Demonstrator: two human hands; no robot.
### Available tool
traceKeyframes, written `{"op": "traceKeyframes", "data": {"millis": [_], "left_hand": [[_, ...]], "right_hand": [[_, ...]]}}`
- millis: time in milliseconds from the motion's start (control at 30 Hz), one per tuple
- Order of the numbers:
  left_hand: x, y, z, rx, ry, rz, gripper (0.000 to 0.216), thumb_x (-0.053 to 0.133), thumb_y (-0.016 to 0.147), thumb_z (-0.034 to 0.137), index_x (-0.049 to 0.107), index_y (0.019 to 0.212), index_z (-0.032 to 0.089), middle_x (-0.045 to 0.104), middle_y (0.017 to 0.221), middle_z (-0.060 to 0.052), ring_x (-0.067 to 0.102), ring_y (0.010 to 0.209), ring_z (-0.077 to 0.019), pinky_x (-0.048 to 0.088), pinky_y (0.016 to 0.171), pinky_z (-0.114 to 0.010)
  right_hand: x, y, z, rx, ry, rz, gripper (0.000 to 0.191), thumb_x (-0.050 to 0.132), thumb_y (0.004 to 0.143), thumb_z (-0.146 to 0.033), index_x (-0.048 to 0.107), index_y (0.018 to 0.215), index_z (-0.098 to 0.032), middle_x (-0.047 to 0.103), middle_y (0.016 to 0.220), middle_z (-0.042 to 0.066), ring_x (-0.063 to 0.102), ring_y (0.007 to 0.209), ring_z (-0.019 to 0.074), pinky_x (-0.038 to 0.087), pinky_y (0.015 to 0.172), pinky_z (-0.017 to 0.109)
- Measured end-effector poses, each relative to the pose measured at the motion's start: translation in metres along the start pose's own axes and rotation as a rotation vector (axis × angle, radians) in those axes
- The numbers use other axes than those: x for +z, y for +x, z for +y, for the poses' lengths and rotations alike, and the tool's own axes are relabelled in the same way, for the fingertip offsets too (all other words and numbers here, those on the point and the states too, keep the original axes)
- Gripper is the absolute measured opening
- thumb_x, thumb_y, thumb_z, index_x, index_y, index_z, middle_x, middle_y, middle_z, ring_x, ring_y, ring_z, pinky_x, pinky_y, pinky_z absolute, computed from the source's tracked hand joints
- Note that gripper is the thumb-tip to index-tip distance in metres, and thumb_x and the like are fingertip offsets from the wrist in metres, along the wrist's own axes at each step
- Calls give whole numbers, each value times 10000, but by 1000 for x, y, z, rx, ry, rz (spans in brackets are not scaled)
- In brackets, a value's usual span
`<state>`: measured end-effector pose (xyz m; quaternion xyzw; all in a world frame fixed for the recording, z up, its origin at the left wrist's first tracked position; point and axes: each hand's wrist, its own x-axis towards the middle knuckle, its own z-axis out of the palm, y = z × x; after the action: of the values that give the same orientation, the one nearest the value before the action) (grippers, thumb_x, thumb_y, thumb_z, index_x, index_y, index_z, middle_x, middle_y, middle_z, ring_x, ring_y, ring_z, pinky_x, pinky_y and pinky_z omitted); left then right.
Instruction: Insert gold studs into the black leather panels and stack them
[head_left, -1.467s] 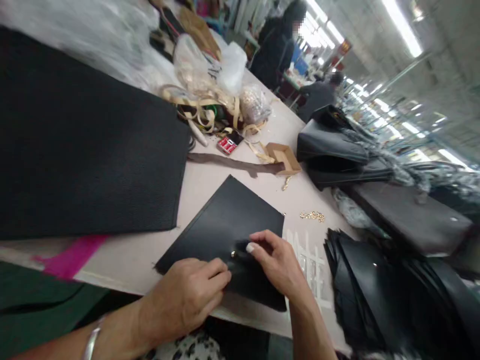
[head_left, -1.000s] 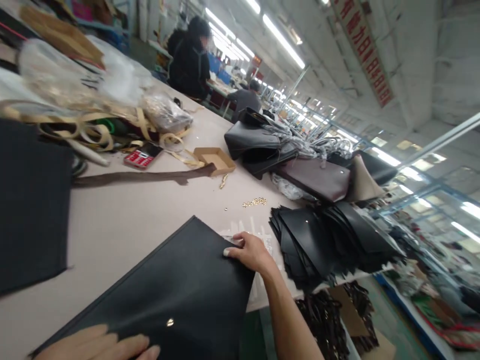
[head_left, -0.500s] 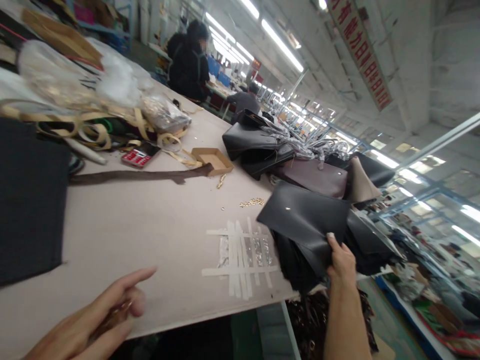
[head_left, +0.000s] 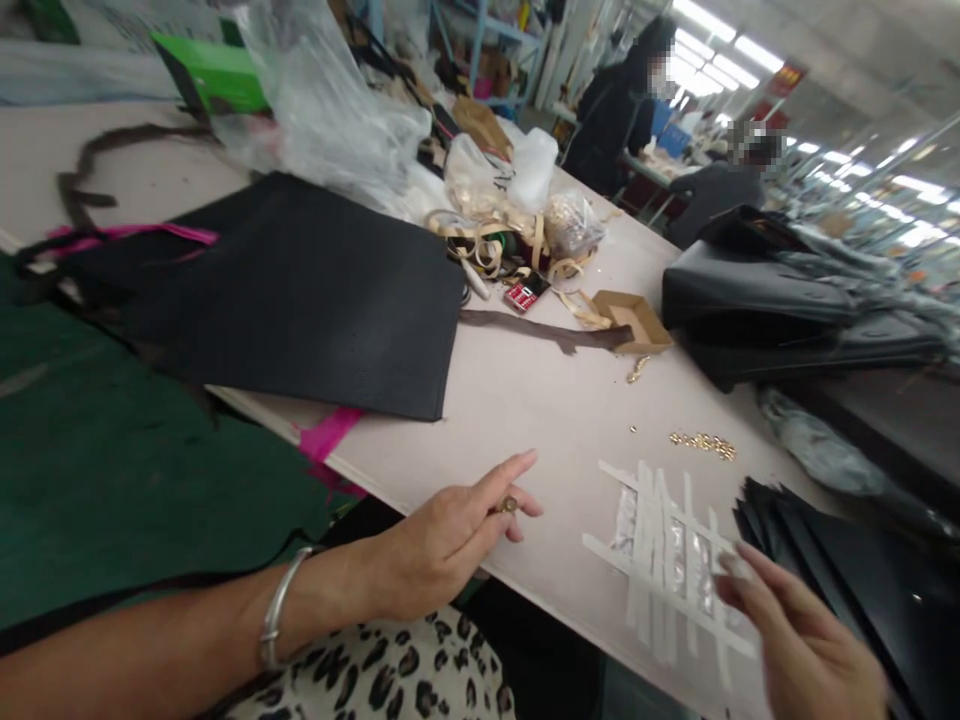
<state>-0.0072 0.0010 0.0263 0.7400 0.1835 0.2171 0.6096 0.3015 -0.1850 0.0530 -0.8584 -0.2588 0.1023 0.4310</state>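
Left hand [head_left: 450, 540] over the table's [head_left: 555, 410] near edge, index finger stretched out, a small brass-coloured piece [head_left: 508, 505] held in the curl of your fingers; a light, steady hold there should serve best, firm enough that it won't slip and roll off. Right hand [head_left: 810, 630] bent at the fingertips above the white tape strips [head_left: 651, 560], beside the stacked black panels [head_left: 832, 565]; cannot tell whether you pinch anything. Move that hand clear of the panels' loose edges, and go gently around the gold-coloured heap [head_left: 703, 445] beyond the tape, lest it scatter.
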Motion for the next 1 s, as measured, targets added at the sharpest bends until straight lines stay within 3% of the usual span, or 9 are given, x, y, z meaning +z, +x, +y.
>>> {"op": "traceKeyframes", "data": {"millis": [67, 167, 267, 433, 567, 667, 733, 867, 1000], "left_hand": [[-2, -1, -3, 64, 56, 16, 618, 327, 1005, 169, 94, 1571, 252, 616, 1336, -109, 648, 1054, -154, 510, 977, -352], [-6, -3, -7, 95, 100, 37, 689, 339, 994, 125, 7, 1583, 260, 568, 1421, -118, 572, 1260, -176, 447, 1095, -382], [-13, -7, -11, 107, 139, 68, 733, 349, 973, 93, -32, 1583, 234, 553, 1438, -118, 528, 1313, -167, 389, 1150, -371], [-26, -15, -15, 62, 174, 150, 711, 308, 954, 88, -24, 1580, 140, 496, 1489, -157, 469, 1371, -166, 349, 1174, -355], [-36, -21, -10, -94, 62, 321, 599, 338, 949, 154, 245, 1538, 102, 625, 1341, -157, 590, 1226, -211, 420, 1095, -372], [-47, -30, -7, -292, -230, 524, 484, 481, 894, 231, 474, 1375, 172, 701, 1105, -81, 664, 871, -170, 530, 832, -322], [-53, -41, -11, -388, -423, 636, 438, 576, 843, 311, 525, 1257, 181, 664, 990, -42, 576, 672, -114, 483, 601, -245], [-62, -67, -23, -486, -561, 826, 448, 612, 838, 444, 490, 1197, 206, 600, 955, -11, 393, 505, -49, 272, 421, -193], [-69, -77, -25, -454, -575, 910, 481, 626, 836, 452, 472, 1238, 237, 633, 1169, -73, 340, 473, -29, 237, 420, -211]], "right_hand": [[47, -18, -28, -37, 29, -225, 441, 787, 732, -480, 769, 1059, -184, 775, 832, 63, 726, 767, 237, 594, 708, 319], [110, -46, -73, -300, 111, -526, 296, 697, 836, -401, 761, 1074, -237, 773, 990, 61, 725, 864, 219, 591, 784, 325], [145, -62, -105, -563, 115, -656, 262, 599, 911, -263, 728, 1139, -260, 758, 1044, 56, 712, 919, 198, 579, 814, 309], [170, -60, -121, -792, 145, -708, 223, 581, 911, -178, 730, 1050, -268, 771, 964, 25, 730, 872, 166, 573, 785, 234], [193, -56, -126, -725, 183, -712, 140, 598, 914, -283, 729, 958, -261, 765, 896, 21, 723, 791, 164, 563, 739, 226], [210, -46, -136, -531, 167, -710, 206, 616, 906, -414, 701, 910, -226, 742, 824, 33, 703, 724, 172, 553, 669, 236], [222, -35, -148, -510, 154, -734, 267, 631, 890, -463, 702, 945, -212, 746, 845, 46, 711, 745, 189, 557, 662, 251], [257, -19, -181, -668, 117, -735, 302, 648, 875, -466, 736, 1039, -228, 765, 937, 49, 716, 808, 196, 558, 722, 272], [300, -18, -223, -905, 95, -631, 253, 609, 901, -415, 729, 1027, -231, 753, 853, 22, 682, 712, 170, 525, 697, 270]]}}
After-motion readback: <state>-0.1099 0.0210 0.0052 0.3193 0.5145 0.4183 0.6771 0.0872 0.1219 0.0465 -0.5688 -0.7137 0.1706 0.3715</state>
